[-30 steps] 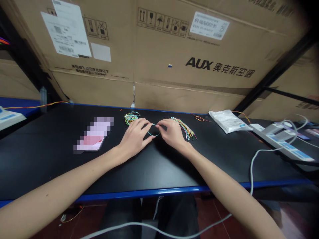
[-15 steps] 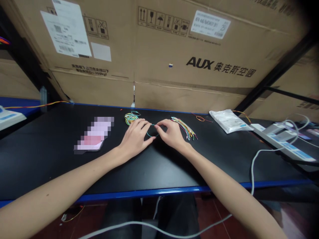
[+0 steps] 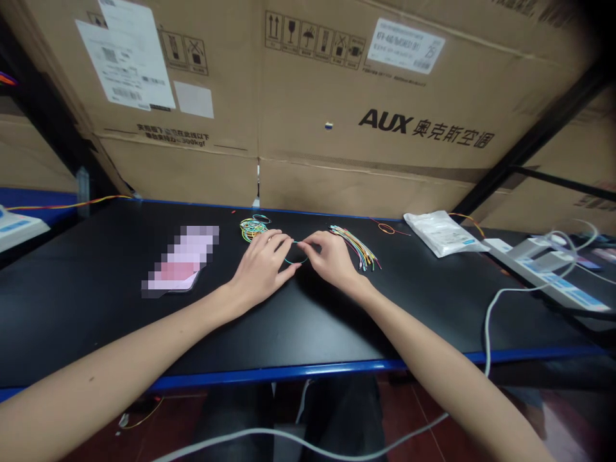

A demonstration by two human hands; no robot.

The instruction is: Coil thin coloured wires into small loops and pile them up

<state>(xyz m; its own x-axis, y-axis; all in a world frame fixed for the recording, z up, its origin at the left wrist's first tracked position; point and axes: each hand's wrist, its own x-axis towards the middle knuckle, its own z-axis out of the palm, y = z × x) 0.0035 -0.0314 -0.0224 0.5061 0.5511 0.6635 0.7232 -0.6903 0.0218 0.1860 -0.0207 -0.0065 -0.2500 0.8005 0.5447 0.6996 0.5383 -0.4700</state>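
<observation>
My left hand point(image 3: 262, 263) and my right hand point(image 3: 331, 256) meet over the middle of the black table point(image 3: 96, 295). Both pinch a thin teal wire point(image 3: 294, 260) bent into a small loop between them. A pile of coiled coloured wire loops point(image 3: 252, 226) lies just behind my left hand. A bundle of straight coloured wires point(image 3: 359, 246) lies right beside my right hand.
A blurred pink and white patch point(image 3: 183, 256) lies to the left. A white plastic packet point(image 3: 440, 232) and a loose orange wire point(image 3: 387, 228) lie to the right, then white power strips point(image 3: 543, 273) with a grey cable point(image 3: 500, 301). Large cardboard boxes point(image 3: 337, 96) wall the back.
The teal loop between my fingers has become slightly smaller and flatter. My hands have stayed in place with only small finger movements.
</observation>
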